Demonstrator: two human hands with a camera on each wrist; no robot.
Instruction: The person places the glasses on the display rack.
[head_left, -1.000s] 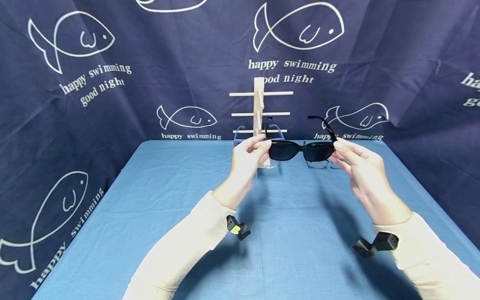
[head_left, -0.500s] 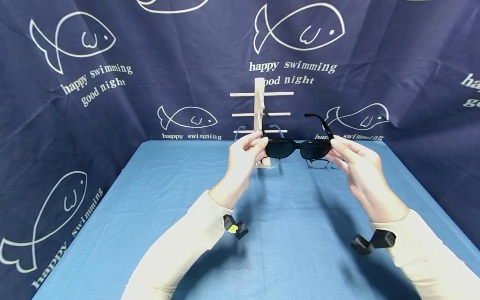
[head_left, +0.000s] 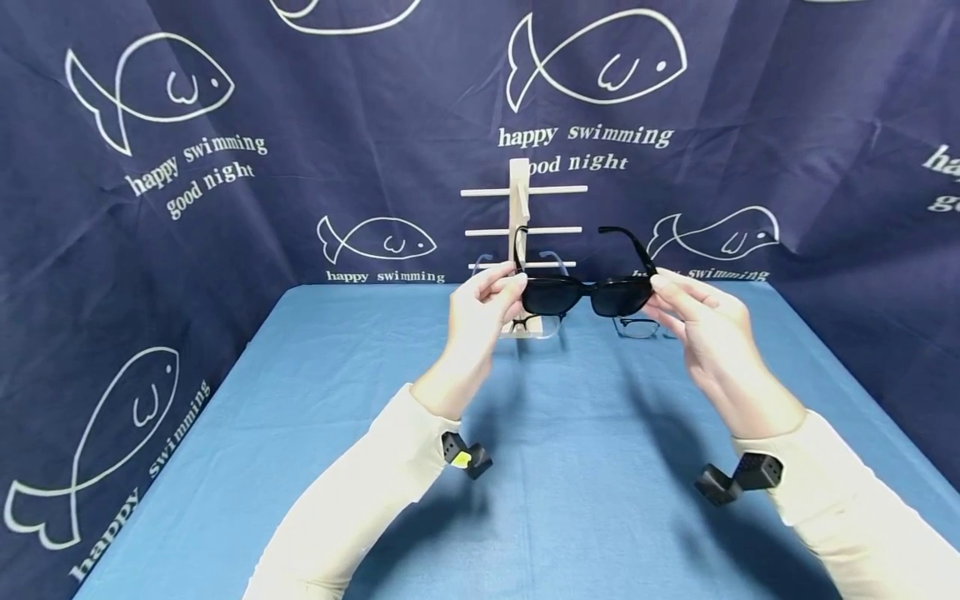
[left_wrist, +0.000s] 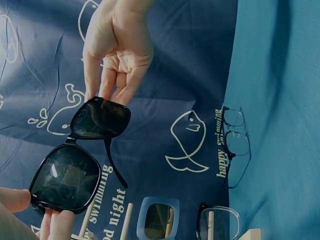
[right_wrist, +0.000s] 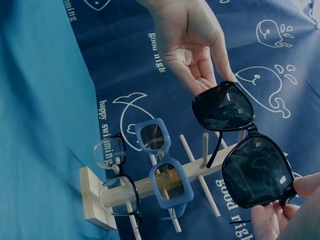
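Observation:
Black sunglasses with dark lenses are held up in the air between both hands, temples unfolded and pointing away. My left hand pinches the left end of the frame by its hinge. At the opposite hinge, my right hand pinches with thumb and fingers. Behind the sunglasses stands a wooden glasses rack with crossbars. In the right wrist view, blue-framed sunglasses sit on one bar of the rack, and dark-rimmed clear glasses sit on the lowest one.
Another pair of clear glasses lies on the blue cloth right of the rack. A navy curtain with white fish drawings hangs behind and at both sides of the table.
Both hands have moved slightly left together, carrying the black sunglasses in front of the rack. More of the clear glasses behind shows now.

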